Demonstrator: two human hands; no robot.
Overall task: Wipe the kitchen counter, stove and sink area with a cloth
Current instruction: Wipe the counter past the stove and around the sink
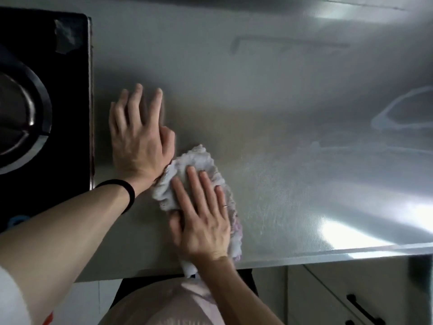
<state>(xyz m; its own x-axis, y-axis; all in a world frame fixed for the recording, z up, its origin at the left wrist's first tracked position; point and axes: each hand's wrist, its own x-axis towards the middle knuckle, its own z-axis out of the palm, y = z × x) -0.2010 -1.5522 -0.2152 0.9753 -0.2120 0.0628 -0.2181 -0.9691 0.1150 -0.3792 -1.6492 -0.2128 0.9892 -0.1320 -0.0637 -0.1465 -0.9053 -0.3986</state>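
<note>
On steel counter (257, 113), right hand (203, 221) flat over half-hidden cloth (199, 158), left hand (138, 137) splayed flat

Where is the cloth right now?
In the head view, the cloth lies low centre on the steel counter near its front edge, pressed flat under the right hand, just right of the left hand.
</note>
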